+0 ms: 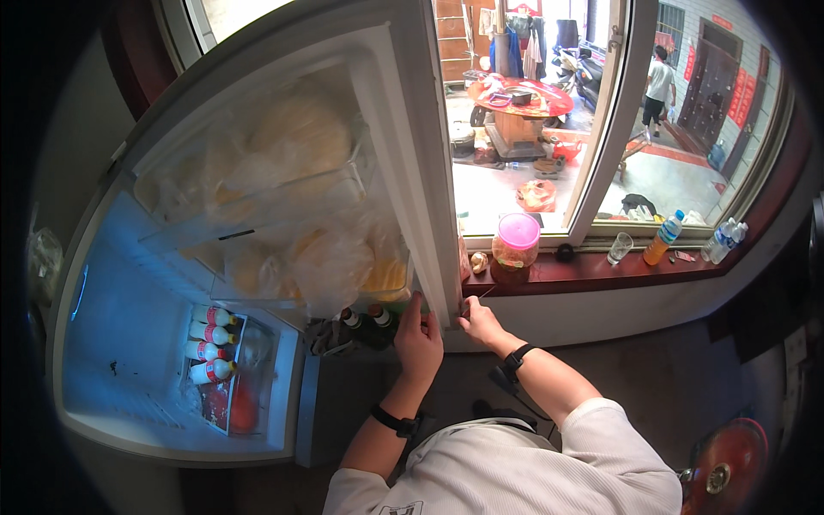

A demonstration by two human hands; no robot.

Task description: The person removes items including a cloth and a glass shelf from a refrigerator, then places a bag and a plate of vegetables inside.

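Note:
An open refrigerator door (pixel 430 167) stands before me, its inner side facing left. My left hand (pixel 418 341) is at the lower inner edge of this door, fingers upright and slightly apart; whether it grips anything is unclear. On the door's other side, my right hand (pixel 484 325) has curled fingers around what looks like a thin dark rod (pixel 487 291), beside the door's outer edge. Clear door bins (pixel 315 187) hold bagged food (pixel 335 257). Dark bottles (pixel 381 315) stand low in the door, just left of my left hand.
Several white bottles (pixel 211 333) lie in the lit refrigerator compartment (pixel 129 309). A pink-lidded jar (pixel 517 241), drinking glass (pixel 620 249) and orange drink bottle (pixel 663 239) stand on the red windowsill (pixel 579 273). Outside, a person (pixel 660 84) is near a doorway. A red fan (pixel 724 470) is at lower right.

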